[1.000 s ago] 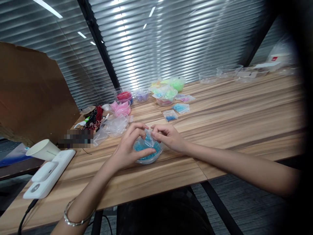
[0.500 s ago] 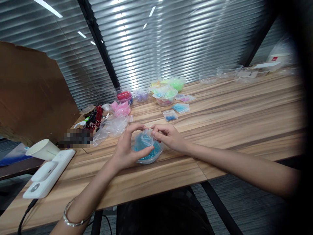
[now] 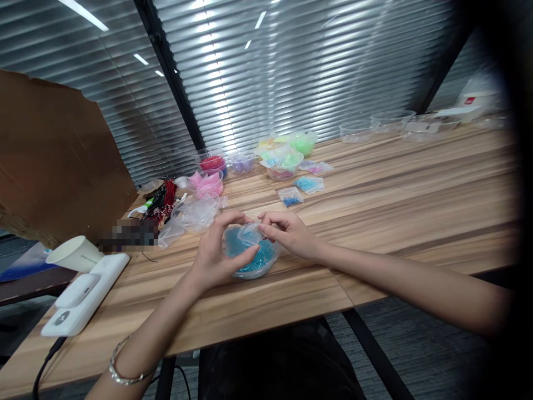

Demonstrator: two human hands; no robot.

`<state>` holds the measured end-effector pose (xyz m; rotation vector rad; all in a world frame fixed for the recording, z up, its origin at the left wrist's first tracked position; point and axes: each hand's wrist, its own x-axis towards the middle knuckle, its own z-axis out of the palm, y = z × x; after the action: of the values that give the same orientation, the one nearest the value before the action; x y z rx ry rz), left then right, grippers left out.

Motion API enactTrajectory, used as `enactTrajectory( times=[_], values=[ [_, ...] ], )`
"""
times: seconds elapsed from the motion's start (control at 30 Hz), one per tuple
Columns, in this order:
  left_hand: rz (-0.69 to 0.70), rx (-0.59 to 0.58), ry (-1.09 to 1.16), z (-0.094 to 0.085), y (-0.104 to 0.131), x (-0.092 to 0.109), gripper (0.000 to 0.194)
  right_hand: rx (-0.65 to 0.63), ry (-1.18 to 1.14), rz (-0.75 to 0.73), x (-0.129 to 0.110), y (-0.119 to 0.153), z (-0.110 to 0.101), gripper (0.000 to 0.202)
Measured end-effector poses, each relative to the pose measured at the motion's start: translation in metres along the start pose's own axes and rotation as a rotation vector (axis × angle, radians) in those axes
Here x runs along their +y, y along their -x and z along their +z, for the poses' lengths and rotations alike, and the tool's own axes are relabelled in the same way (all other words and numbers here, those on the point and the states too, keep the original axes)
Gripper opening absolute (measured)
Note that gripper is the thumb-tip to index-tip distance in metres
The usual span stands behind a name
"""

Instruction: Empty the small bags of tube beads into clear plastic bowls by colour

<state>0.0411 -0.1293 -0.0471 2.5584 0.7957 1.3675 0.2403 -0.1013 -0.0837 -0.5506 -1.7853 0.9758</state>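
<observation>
A round clear bowl (image 3: pixel 263 265) of blue contents stands on the wooden table in front of me. Over it is a small clear plastic bag (image 3: pixel 250 234). The bag's edge is pinched between the thumb and curled fingers of my right hand (image 3: pixel 287 232). My left hand (image 3: pixel 214 250) curves around the bag from the left, with its fingertips at the bag's top and its thumb low over the bowl. What lies inside the bag is hard to make out against the blue below.
Small bags of blue bits (image 3: pixel 290 196) lie beyond the bowl. Bowls of pink (image 3: pixel 209 184), red, purple and green material stand at the back. Clear bags (image 3: pixel 195 214) lie to the left, near a white power strip (image 3: pixel 85 297) and a paper cup (image 3: pixel 75 254). Clear containers (image 3: pixel 391 120) stand far right.
The bag has tilted lower and flatter over the bowl, and more of the blue surface shows. Both hands keep nearly the same place.
</observation>
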Motion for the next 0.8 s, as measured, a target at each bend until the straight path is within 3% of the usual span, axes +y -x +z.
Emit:
enactTrajectory(
  times=[0.2,0.3,0.43,0.8],
  values=[
    [-0.019,0.013,-0.026,0.0,0.0017,0.001,0.056,0.019,0.035,-0.004,-0.0039,0.0004,0.0014,0.027],
    [-0.058,0.003,-0.02,0.0006,0.0028,-0.0009,0.058,0.032,0.03,-0.046,-0.0058,0.0016,0.0022,0.018],
    [-0.121,-0.046,-0.005,0.0007,0.0016,-0.002,0.06,-0.026,0.111,-0.102,-0.0074,0.0031,0.0024,0.013],
    [-0.169,-0.145,-0.033,-0.0002,-0.0018,-0.0023,0.059,-0.007,0.163,-0.154,-0.004,0.0039,0.0033,0.015]
  ],
)
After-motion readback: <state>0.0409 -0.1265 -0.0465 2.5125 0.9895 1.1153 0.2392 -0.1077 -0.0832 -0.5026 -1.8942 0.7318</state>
